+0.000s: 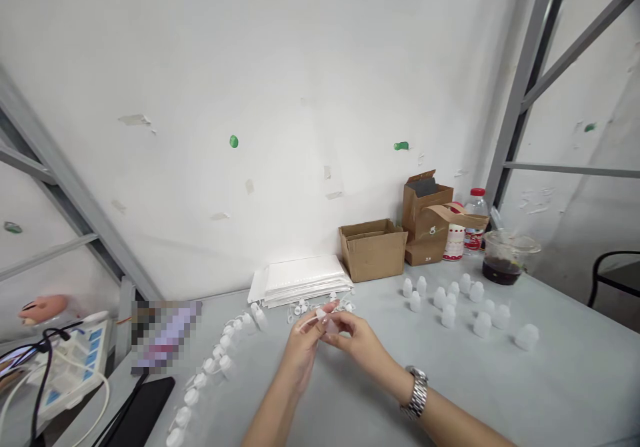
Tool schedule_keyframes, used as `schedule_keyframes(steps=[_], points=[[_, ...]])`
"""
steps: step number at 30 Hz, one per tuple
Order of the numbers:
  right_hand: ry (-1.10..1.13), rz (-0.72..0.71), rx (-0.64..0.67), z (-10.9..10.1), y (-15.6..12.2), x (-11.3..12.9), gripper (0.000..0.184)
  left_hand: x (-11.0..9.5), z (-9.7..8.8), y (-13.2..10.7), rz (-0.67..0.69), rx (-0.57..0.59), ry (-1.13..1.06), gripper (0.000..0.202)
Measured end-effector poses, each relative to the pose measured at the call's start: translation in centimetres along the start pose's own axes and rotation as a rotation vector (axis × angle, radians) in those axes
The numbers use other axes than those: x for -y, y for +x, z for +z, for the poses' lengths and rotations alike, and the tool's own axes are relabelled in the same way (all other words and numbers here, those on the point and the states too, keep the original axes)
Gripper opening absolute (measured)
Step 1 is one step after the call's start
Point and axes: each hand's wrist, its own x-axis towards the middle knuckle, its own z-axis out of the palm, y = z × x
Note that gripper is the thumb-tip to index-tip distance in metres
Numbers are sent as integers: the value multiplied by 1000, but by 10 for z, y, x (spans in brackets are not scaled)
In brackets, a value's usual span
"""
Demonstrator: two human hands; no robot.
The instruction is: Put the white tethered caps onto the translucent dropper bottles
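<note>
My left hand [306,340] and my right hand [353,332] meet above the middle of the table. Between my left fingertips is a small white plastic cap [321,314] with a thin strap. The fingers of my right hand pinch a translucent white plastic piece [331,327] just against it; how the two join is partly hidden by the fingers. Just beyond the hands lie several loose white strapped caps [301,307]. A curved row of white-capped small pieces [209,365] stands to the left. Several translucent plastic pieces [449,315] are spread to the right.
At the wall lie a stack of white sheets [305,280], an open cardboard box [380,260] and a brown paper carton [423,227]. Further right are a red-capped bottle [476,223] and a bowl of dark liquid [503,267]. A black phone-like slab [143,410] and a power strip [93,360] sit left.
</note>
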Motion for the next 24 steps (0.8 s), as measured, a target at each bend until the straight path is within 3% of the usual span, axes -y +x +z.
schedule_keyframes(steps=[4, 6, 10, 15, 24], points=[[180, 79, 294, -4, -2, 9, 27, -9, -5, -1, -25, 49, 107, 34], [290, 139, 328, -6, -1, 10, 28, -12, -5, -2, -25, 78, 144, 35], [291, 140, 140, -5, 2, 4, 30, -9, 0, -3, 9, 71, 155, 45], [-53, -45, -117, 0, -2, 1, 24, -3, 6, -8, 7, 72, 77, 48], [-517, -233, -238, 2, -10, -6, 9, -6, 13, -12, -17, 36, 29, 43]])
